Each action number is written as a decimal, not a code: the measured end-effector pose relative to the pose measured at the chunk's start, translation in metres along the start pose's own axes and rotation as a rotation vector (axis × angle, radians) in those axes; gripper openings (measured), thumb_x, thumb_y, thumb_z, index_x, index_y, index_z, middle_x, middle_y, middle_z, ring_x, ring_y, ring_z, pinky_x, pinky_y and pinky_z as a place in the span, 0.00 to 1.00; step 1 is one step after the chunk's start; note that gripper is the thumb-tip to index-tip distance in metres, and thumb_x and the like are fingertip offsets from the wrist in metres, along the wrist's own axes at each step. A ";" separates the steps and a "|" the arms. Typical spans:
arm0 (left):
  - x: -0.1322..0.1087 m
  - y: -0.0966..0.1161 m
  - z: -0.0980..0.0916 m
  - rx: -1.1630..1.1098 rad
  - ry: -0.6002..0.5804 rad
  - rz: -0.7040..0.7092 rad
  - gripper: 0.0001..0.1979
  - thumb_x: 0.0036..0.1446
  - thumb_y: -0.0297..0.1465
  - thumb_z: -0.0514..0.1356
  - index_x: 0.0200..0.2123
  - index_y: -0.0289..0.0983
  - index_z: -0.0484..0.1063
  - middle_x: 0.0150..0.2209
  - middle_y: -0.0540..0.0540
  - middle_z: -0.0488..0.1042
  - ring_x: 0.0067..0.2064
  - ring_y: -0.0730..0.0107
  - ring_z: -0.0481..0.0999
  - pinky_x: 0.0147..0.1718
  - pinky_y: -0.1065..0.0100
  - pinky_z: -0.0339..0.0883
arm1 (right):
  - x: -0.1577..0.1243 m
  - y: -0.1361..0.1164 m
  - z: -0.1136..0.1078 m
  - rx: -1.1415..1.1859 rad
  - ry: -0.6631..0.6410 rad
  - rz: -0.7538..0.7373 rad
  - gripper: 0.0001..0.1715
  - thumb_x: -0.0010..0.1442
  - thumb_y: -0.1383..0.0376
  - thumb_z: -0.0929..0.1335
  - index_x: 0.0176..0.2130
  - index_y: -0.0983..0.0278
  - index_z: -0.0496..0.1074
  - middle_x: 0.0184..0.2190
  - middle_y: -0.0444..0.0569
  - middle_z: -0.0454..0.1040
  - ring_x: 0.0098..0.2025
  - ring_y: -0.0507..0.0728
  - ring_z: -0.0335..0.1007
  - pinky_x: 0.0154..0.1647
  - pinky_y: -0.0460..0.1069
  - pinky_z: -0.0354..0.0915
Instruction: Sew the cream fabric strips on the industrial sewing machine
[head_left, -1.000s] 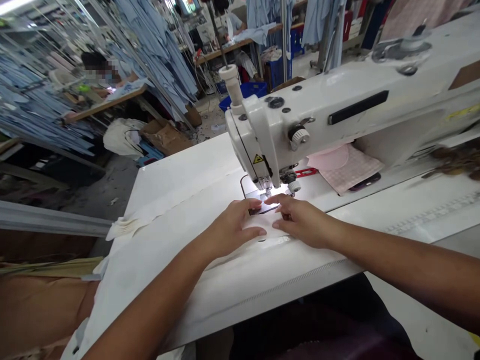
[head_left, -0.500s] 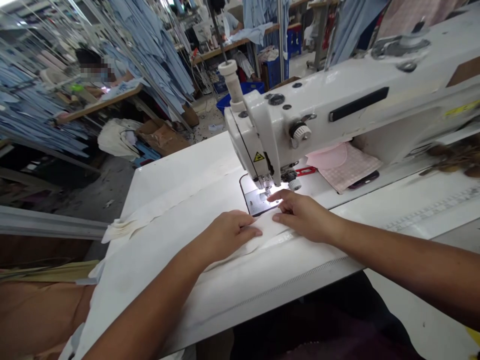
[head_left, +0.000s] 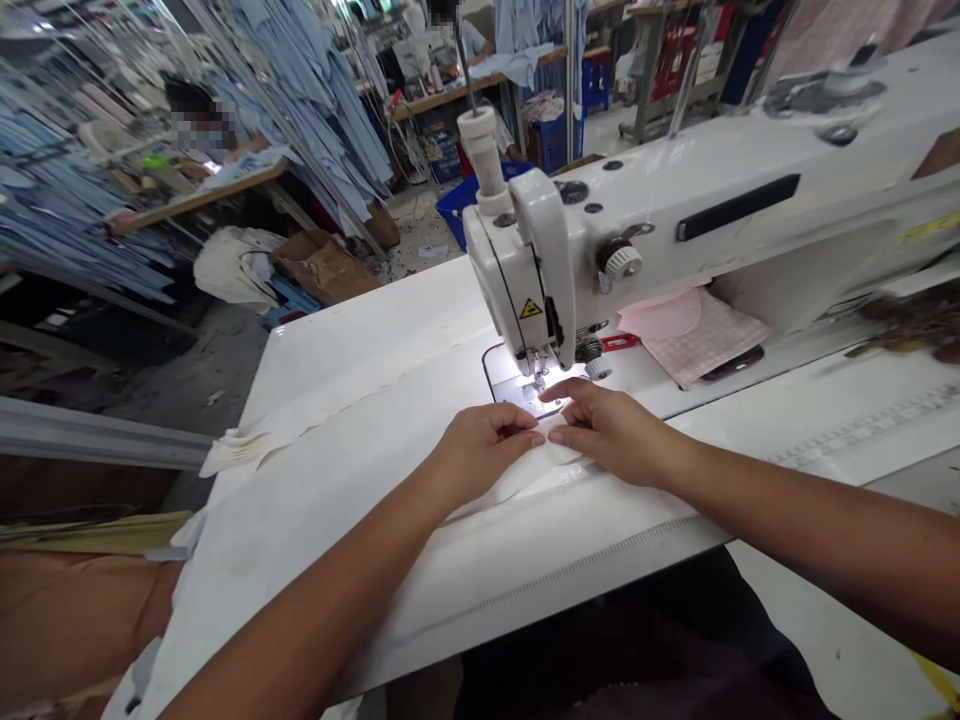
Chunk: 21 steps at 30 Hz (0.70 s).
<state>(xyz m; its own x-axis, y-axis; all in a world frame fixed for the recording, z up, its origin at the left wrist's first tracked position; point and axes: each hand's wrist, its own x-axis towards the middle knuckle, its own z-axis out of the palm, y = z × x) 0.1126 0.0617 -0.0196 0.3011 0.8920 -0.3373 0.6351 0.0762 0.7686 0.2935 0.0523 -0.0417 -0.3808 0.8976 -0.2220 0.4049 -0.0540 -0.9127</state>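
Note:
A strip of white fabric (head_left: pixel 517 478) lies on the white sewing table, just in front of the needle plate of a white sewing machine (head_left: pixel 517 270). My left hand (head_left: pixel 484 450) pinches the fabric's edge between thumb and fingers. Close beside it, my right hand (head_left: pixel 611 430) grips the same fabric, its thumb almost meeting the left fingertips. The right index finger reaches out toward the lit presser foot (head_left: pixel 540 380). Part of the cloth is hidden under both hands.
Stacked white fabric pieces (head_left: pixel 236 450) lie along the table's left edge. Pink checked cloth (head_left: pixel 705 335) and a red tool (head_left: pixel 619 342) sit under the machine arm. A blue basket (head_left: pixel 457 205) stands behind. A co-worker (head_left: pixel 202 120) sits at the far left among hanging blue garments.
My left hand has shifted right and closed up on the fabric near my right hand. The right hand stays nearly in place. The view has moved slightly.

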 end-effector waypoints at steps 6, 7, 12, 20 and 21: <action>-0.001 0.002 0.001 -0.011 0.018 -0.010 0.09 0.51 0.38 0.58 0.28 0.40 0.75 0.22 0.53 0.68 0.25 0.75 0.64 0.25 0.71 0.58 | -0.001 0.002 -0.001 0.024 -0.007 -0.008 0.21 0.57 0.63 0.64 0.51 0.62 0.62 0.20 0.36 0.58 0.23 0.50 0.56 0.23 0.45 0.53; -0.001 0.002 0.002 -0.008 0.028 -0.014 0.09 0.51 0.37 0.58 0.28 0.40 0.75 0.22 0.53 0.68 0.25 0.75 0.64 0.25 0.71 0.58 | -0.001 0.002 -0.001 0.036 -0.011 -0.002 0.21 0.57 0.63 0.64 0.51 0.62 0.62 0.21 0.36 0.58 0.23 0.49 0.55 0.23 0.45 0.53; -0.001 0.004 0.002 0.015 0.091 -0.055 0.08 0.49 0.36 0.60 0.27 0.39 0.75 0.22 0.54 0.68 0.24 0.76 0.62 0.25 0.71 0.57 | -0.003 0.001 -0.004 0.067 -0.025 0.041 0.24 0.56 0.65 0.65 0.52 0.62 0.59 0.23 0.38 0.62 0.24 0.49 0.57 0.24 0.45 0.54; -0.002 0.005 0.001 0.018 0.112 -0.105 0.07 0.50 0.35 0.60 0.28 0.39 0.75 0.23 0.54 0.68 0.24 0.76 0.62 0.25 0.72 0.57 | -0.006 -0.002 -0.003 -0.034 0.016 0.068 0.23 0.58 0.66 0.64 0.53 0.62 0.59 0.25 0.40 0.66 0.26 0.50 0.62 0.27 0.46 0.57; -0.002 0.005 0.001 0.016 0.111 -0.104 0.06 0.50 0.35 0.60 0.28 0.39 0.75 0.23 0.54 0.69 0.24 0.76 0.62 0.25 0.72 0.57 | -0.006 -0.002 -0.003 -0.051 0.016 0.067 0.22 0.58 0.66 0.63 0.53 0.61 0.60 0.24 0.40 0.66 0.26 0.51 0.62 0.27 0.46 0.58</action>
<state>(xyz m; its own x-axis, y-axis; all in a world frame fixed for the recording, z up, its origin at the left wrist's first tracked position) 0.1161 0.0600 -0.0153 0.1529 0.9234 -0.3520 0.6707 0.1646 0.7232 0.2973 0.0485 -0.0381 -0.3381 0.8997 -0.2761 0.4714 -0.0920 -0.8771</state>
